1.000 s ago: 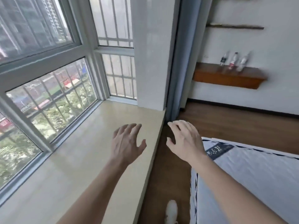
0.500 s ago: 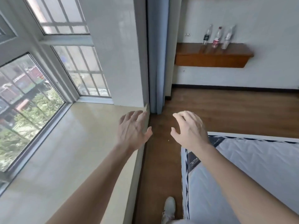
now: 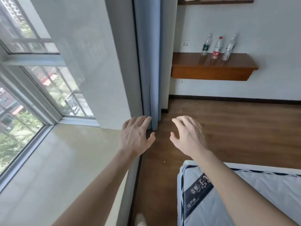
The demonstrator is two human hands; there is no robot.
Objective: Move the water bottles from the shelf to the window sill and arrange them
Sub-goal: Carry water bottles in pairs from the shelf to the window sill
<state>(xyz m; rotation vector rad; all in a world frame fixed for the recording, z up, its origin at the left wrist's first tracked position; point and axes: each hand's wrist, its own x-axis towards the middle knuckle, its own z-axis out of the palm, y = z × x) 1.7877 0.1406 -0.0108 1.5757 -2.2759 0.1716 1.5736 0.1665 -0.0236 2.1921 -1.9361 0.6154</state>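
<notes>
Three clear water bottles stand in a row on a brown wooden wall shelf (image 3: 211,69) at the upper right: one with a dark green label (image 3: 206,45), one with a red cap and red label (image 3: 217,48), and a plain one (image 3: 228,49). The wide beige window sill (image 3: 61,160) fills the lower left. My left hand (image 3: 136,136) hovers over the sill's right edge, fingers spread, holding nothing. Above the wooden floor my right hand (image 3: 189,136) is held out, fingers loosely bent and empty. Both hands are far from the bottles.
A blue curtain (image 3: 149,62) and a white pillar (image 3: 91,62) stand between sill and shelf. A quilted mattress (image 3: 244,201) takes up the lower right corner. Brown floor (image 3: 228,128) runs between mattress and shelf wall. A higher shelf (image 3: 215,0) shows at the top.
The view has swung right and closer toward the shelf wall; the bottles and shelf look larger. Both hands stay raised and empty, now over the sill's edge and the floor.
</notes>
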